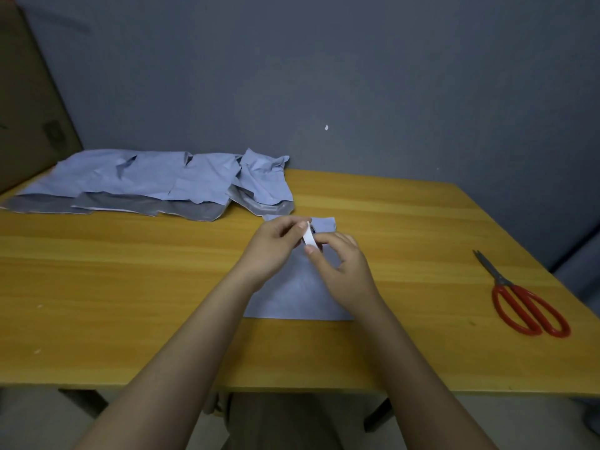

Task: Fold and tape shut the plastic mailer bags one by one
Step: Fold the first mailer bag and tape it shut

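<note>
A pale blue plastic mailer bag (298,293) lies flat on the wooden table (130,287) in front of me. Above its far half my left hand (276,241) and my right hand (344,264) meet. Both pinch a small white roll of tape (309,237) held between their fingertips, just over the bag. Whether a strip is pulled free is hidden by my fingers. A pile of several more blue mailer bags (156,180), with grey flaps turned toward me, lies at the far left of the table.
Red-handled scissors (522,300) lie shut near the table's right edge. A brown cardboard box (29,108) leans at the far left. A grey wall stands right behind the table. The table's front edge is close to my body.
</note>
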`<action>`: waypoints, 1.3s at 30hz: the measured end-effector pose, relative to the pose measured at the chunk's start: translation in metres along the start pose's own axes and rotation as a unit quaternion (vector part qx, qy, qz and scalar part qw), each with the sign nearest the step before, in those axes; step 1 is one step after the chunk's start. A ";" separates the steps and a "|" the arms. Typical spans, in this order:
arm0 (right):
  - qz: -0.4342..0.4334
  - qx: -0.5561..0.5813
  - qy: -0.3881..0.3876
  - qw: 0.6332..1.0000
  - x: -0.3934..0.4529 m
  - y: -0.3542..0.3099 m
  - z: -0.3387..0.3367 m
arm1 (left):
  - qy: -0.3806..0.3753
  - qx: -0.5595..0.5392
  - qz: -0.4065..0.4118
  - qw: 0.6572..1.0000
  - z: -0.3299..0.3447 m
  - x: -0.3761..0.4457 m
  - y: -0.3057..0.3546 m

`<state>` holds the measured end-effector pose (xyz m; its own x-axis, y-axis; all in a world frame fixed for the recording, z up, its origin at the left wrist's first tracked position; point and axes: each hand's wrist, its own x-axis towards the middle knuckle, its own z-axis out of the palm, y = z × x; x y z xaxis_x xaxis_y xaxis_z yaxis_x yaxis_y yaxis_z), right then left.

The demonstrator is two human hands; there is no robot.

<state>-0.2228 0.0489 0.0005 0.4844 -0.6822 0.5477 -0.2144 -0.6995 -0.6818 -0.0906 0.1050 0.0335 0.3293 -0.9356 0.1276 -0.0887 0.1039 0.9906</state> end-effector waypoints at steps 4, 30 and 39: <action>-0.016 -0.003 0.024 1.000 0.001 0.005 0.005 | 0.013 -0.004 0.029 0.999 -0.008 -0.001 -0.002; -0.107 -0.173 0.121 0.972 0.010 -0.010 0.022 | 0.076 0.171 0.156 0.970 -0.031 -0.004 -0.009; -0.138 -0.185 0.122 0.965 0.009 -0.001 0.021 | 0.052 0.166 0.103 0.979 -0.032 0.000 -0.011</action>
<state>-0.2006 0.0477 -0.0036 0.3623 -0.4567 0.8125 -0.4148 -0.8597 -0.2982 -0.0595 0.1144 0.0247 0.3647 -0.8647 0.3453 -0.4578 0.1564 0.8752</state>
